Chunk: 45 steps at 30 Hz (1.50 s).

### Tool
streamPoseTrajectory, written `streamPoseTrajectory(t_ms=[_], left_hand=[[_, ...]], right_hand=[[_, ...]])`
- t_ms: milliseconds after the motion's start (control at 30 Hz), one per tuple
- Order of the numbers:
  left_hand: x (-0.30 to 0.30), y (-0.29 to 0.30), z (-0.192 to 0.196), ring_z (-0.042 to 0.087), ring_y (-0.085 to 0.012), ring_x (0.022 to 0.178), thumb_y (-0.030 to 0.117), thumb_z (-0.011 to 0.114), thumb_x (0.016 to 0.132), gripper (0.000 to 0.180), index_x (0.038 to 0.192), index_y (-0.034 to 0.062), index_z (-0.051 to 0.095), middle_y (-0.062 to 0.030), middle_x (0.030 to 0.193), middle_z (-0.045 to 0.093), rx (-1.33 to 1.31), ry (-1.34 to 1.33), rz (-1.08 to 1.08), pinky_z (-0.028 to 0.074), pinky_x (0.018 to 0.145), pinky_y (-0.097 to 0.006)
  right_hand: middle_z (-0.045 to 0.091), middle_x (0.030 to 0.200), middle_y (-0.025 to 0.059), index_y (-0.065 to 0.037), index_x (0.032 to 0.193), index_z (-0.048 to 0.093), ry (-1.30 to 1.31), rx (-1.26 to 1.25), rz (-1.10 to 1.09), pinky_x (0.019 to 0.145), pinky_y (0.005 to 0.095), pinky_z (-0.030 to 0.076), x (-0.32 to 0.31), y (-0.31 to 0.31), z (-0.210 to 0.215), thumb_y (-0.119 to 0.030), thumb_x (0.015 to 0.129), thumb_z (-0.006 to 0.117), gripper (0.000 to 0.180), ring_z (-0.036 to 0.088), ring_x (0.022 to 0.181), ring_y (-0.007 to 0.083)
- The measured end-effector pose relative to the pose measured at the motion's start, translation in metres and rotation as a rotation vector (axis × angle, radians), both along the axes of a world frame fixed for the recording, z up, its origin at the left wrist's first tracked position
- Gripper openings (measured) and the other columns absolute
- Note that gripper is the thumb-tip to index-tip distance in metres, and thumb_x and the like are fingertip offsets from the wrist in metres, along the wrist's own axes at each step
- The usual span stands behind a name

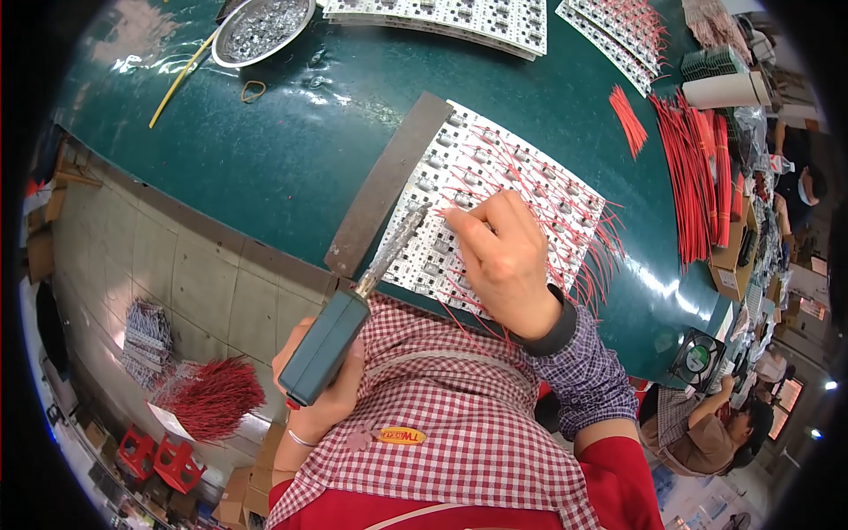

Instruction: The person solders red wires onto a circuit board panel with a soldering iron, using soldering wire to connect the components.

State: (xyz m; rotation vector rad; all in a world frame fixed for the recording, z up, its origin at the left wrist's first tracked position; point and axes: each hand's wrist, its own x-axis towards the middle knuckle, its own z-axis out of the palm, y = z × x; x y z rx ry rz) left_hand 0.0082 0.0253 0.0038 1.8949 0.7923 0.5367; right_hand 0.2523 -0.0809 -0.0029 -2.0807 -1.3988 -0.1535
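Observation:
My left hand [343, 390] is wrapped round a dark green soldering gun [325, 343], its long metal tip slanting up over the white circuit board panel [402, 265]. The panel carries rows of small components, and many thin red wires [608, 246] trail from its right half. Over the middle of the panel, my right hand [505, 256] pinches the end of a red wire [445, 214] close to the iron's tip. Whether tip and wire touch the board, I cannot tell. Along the panel's left edge lies a flat grey-brown bar [389, 184].
On the green table [238, 168] stand a metal bowl [265, 31] of silvery bits and stacked panels [450, 22]. Bundles of red wire [693, 177] lie at the right, beside a small fan [698, 355]. Another person [720, 428] sits at the lower right.

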Motion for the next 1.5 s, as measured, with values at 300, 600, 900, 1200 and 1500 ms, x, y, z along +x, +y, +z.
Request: streamPoseTrajectory(t_ms=[300,600,900,1200,1500], left_hand=[[-0.005,0.001,0.001,0.069,-0.0234,0.075,-0.006,0.074,0.077,0.023,0.099,-0.0076,0.070,-0.0170,0.093,0.070,-0.089,-0.026,0.064,0.055,0.067,-0.030],[-0.005,0.005,0.000,0.072,-0.0259,0.079,-0.005,0.075,0.078,0.022,0.099,-0.0074,0.070,-0.0187,0.098,0.071,0.020,0.001,-0.029,0.056,0.069,-0.031],[0.008,0.009,0.011,0.071,-0.0273,0.079,-0.007,0.074,0.074,0.022,0.095,-0.0075,0.069,-0.0174,0.094,0.070,0.016,0.017,-0.085,0.056,0.071,-0.032],[0.010,0.012,0.012,0.068,-0.0233,0.070,-0.007,0.072,0.072,0.019,0.090,-0.0055,0.066,-0.0137,0.088,0.068,0.037,0.042,-0.101,0.053,0.064,-0.029],[0.007,0.014,0.007,0.065,-0.0235,0.065,-0.005,0.073,0.074,0.020,0.093,-0.0047,0.067,-0.0135,0.084,0.066,0.128,-0.005,-0.111,0.052,0.061,-0.030]], right_hand=[[0.055,0.076,0.0062,-0.002,0.100,0.074,-0.013,-0.074,-0.115,0.059,0.0365,0.044,-0.015,-0.043,0.081,0.007,0.068,0.072,0.033,0.055,0.070,0.0250],[0.050,0.075,0.0060,-0.002,0.093,0.071,0.052,0.121,-0.049,0.060,0.0364,0.043,-0.020,0.001,-0.010,0.004,0.075,0.073,0.020,0.054,0.071,0.0237],[0.050,0.073,0.0073,-0.003,0.096,0.071,0.019,0.083,-0.050,0.057,0.0365,0.043,-0.022,0.004,-0.012,0.009,0.072,0.076,0.028,0.054,0.069,0.0241],[0.048,0.072,0.0074,-0.002,0.095,0.071,0.005,0.062,-0.056,0.057,0.0367,0.043,-0.024,0.006,-0.008,0.008,0.073,0.076,0.025,0.053,0.068,0.0239],[0.048,0.073,0.0080,-0.001,0.094,0.071,0.013,0.068,-0.054,0.057,0.0373,0.043,-0.024,0.006,-0.008,0.008,0.073,0.075,0.024,0.053,0.069,0.0246]])
